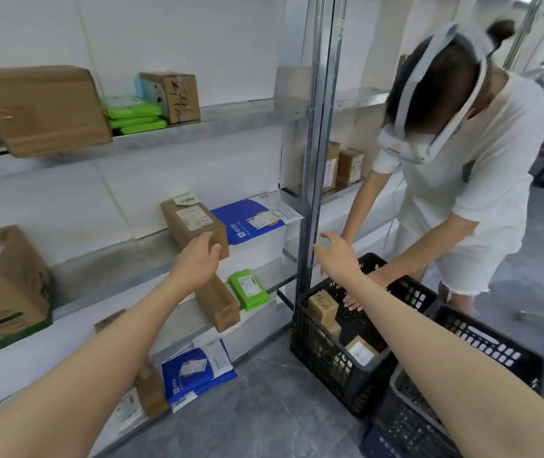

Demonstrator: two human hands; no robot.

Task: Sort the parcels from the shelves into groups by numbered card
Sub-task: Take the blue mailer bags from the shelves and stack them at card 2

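Box [191,226], brown, lies on the middle shelf [115,259], just beside a blue mailer [251,223]. My left hand [198,261] is at its near end, fingers loose, fingertips at the cardboard, not gripping. My right hand [336,254] hangs spread and empty by the post [310,193], above a black crate [313,355] with parcels [323,312] inside; another person [462,180] reaches in.

Only one cam here, a wide-angle worn on the head, looking forward and down from close range, with the metal shelves [115,259] filling its left side and the black crates [310,338] lower right.
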